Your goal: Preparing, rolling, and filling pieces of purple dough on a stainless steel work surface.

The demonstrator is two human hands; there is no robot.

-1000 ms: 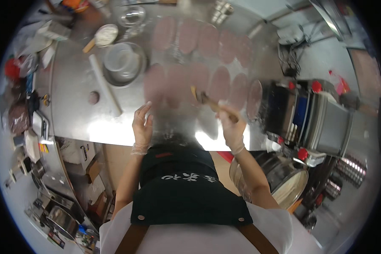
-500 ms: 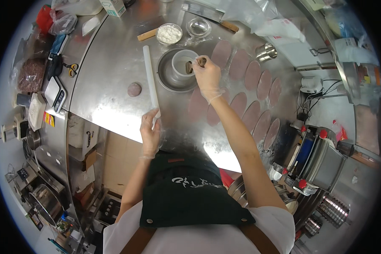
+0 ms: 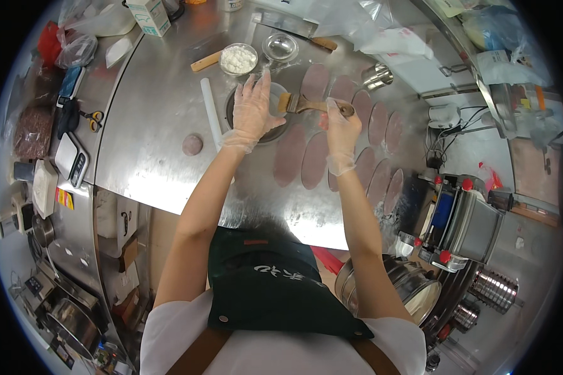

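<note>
My right hand (image 3: 343,134), in a clear glove, is closed around a flat pastry brush (image 3: 311,105). The brush lies sideways, its bristles pointing left over the rim of a white cup (image 3: 278,94). My left hand (image 3: 255,109), also gloved, stretches its fingers out flat over the cup and the round metal pan (image 3: 231,111) in which the cup stands, hiding much of both. Thin oval pinkish dough sheets (image 3: 290,156) lie in rows below and right of the brush. A white rolling pin (image 3: 209,106) and a small dough ball (image 3: 192,145) rest left of the pan.
Beyond the pan are a bowl of white flour (image 3: 238,59), a clear glass bowl (image 3: 280,47) and a wooden-handled cleaver (image 3: 288,25). A metal cup (image 3: 378,75) stands past the sheets. Scissors (image 3: 94,120) and a scale (image 3: 72,159) sit at left; a machine with red knobs (image 3: 463,219) at right.
My left hand has let go of the rolling pin and reached up over the pan. My right hand has drawn the brush out of the cup, rightward, and tilted it level.
</note>
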